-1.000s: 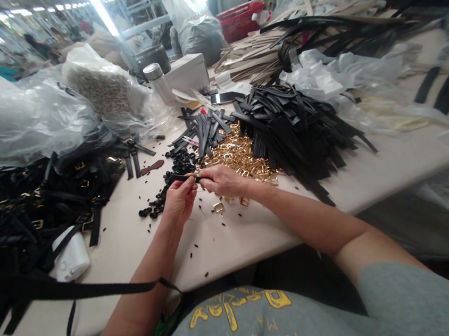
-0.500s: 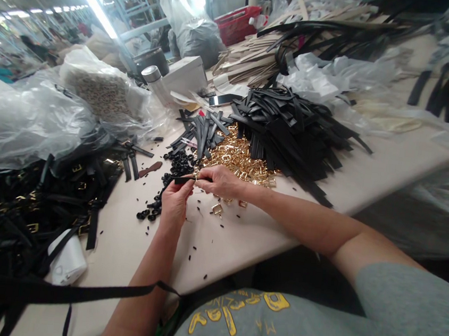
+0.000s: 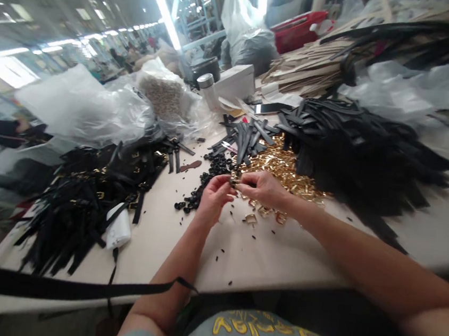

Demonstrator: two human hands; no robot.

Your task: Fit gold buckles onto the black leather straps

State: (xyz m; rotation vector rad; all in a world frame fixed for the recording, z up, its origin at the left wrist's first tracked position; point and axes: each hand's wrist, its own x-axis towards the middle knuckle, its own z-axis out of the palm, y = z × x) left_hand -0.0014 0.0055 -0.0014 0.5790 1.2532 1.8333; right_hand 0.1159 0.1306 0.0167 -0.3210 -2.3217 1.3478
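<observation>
My left hand point(image 3: 214, 198) and my right hand point(image 3: 264, 190) meet fingertip to fingertip over the front of the table. Both are closed in a pinch around a small gold buckle point(image 3: 234, 178). Any strap at the buckle is hidden by my fingers. Just behind my right hand spreads a heap of gold buckles point(image 3: 281, 160), with a few loose ones nearer me. Beside my left hand lies a pile of small black loops point(image 3: 207, 179). Short black straps point(image 3: 246, 138) lie behind the loops, and a large stack of black strips point(image 3: 355, 149) is at the right.
Black buckled straps point(image 3: 97, 192) are heaped at the left, next to a white device point(image 3: 118, 227) with a cord. A brown leather piece point(image 3: 190, 166), a clear plastic bag point(image 3: 95, 103), a bottle point(image 3: 208, 89) and a white box point(image 3: 236, 81) stand farther back. A black band crosses the lower left.
The view has swung left, so the table contents appear farther right. My hands remain together; the black strap seen in my left fingers earlier no longer shows clearly.
</observation>
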